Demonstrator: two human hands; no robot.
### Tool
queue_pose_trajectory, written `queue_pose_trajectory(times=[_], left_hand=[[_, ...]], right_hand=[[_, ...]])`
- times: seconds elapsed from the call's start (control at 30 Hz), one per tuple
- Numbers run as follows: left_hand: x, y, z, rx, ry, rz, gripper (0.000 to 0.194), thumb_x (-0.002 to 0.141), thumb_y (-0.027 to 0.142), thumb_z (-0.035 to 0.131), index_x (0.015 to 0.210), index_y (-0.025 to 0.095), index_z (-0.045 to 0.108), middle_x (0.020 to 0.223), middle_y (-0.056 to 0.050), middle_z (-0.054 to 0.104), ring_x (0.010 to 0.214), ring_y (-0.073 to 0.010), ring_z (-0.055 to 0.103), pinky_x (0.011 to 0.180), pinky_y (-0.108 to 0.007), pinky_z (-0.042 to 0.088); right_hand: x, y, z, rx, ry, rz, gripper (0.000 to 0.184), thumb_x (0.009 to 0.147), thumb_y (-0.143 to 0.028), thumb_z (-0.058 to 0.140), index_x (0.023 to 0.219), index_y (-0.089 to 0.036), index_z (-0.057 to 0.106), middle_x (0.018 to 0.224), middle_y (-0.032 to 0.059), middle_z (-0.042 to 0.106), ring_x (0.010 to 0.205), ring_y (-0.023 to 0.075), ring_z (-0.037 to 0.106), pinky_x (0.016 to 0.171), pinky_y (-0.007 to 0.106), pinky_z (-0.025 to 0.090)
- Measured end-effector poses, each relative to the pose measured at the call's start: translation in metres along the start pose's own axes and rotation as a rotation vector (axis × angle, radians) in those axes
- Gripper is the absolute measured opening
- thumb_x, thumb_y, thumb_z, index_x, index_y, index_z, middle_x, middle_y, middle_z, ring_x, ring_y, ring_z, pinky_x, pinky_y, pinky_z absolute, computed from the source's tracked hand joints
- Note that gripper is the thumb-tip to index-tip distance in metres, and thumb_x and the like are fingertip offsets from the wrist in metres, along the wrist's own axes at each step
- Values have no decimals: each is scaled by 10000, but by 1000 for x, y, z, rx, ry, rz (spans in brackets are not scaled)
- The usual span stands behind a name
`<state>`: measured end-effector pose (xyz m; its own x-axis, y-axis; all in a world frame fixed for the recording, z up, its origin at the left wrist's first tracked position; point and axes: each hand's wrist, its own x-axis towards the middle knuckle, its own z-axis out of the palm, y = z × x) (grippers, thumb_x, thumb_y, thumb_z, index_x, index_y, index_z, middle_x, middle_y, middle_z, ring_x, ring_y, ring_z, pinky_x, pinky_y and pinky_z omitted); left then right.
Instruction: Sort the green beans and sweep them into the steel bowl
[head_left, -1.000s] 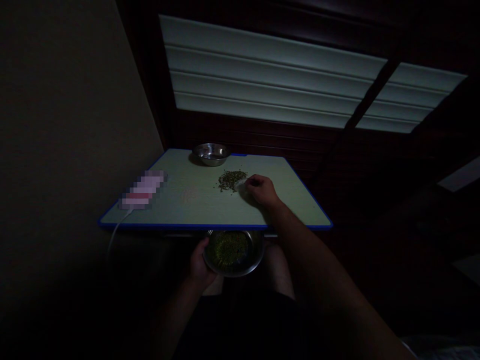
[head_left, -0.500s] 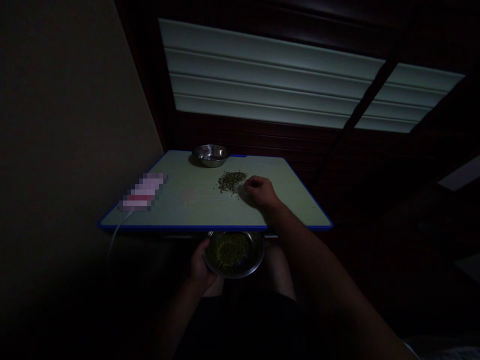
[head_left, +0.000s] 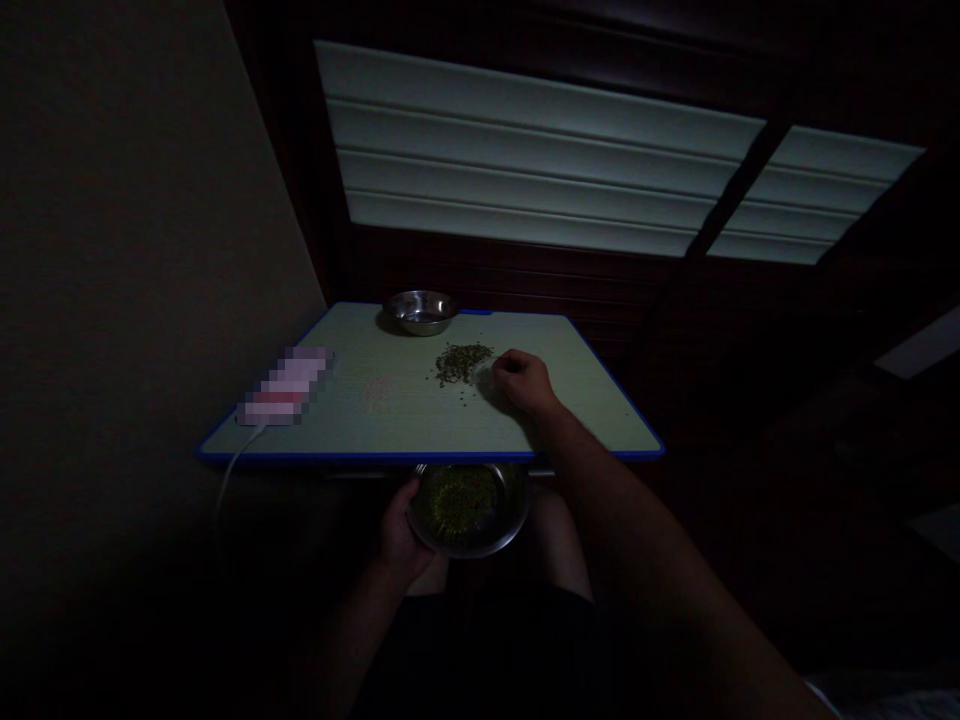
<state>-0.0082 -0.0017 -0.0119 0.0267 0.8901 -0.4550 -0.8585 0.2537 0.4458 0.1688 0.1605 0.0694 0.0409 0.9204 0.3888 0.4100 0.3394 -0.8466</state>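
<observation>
My left hand (head_left: 401,530) grips the left rim of a metal bowl (head_left: 487,545), just below the table's front edge. Inside the bowl lie many small green grains (head_left: 457,500) that look like beans. Over the table, my right hand (head_left: 523,380) is closed in a pinch on a whitish, translucent piece (head_left: 485,370), whose kind is hard to make out in the dim light. That piece is at the right side of a pile of small brownish-green grains (head_left: 459,364). A few loose grains lie in front of the pile.
A second, smaller metal bowl (head_left: 421,313) stands at the back of the pale, blue-edged table (head_left: 420,425). At the left lies a blurred-out pink device (head_left: 289,385) with a white cable (head_left: 232,465) hanging off the edge. Faint pale specks (head_left: 375,393) lie left of the pile.
My right hand has shifted only slightly by the pile, and a few grains now lie loose nearer the front. The left hand keeps the bowl in the same place.
</observation>
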Motion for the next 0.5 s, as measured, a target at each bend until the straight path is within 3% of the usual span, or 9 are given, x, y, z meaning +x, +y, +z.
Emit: queue_pose_trajectory(times=[0.5], left_hand=[[0, 0, 0, -28, -4, 8, 218, 781, 254, 549, 849, 148, 727, 826, -87, 766, 968, -294, 686, 935, -462, 493]], right_hand=[[-2, -2, 0, 20, -76, -7, 121, 608, -279, 554, 627, -171, 606, 589, -21, 580, 592, 122, 507, 594, 246, 392]])
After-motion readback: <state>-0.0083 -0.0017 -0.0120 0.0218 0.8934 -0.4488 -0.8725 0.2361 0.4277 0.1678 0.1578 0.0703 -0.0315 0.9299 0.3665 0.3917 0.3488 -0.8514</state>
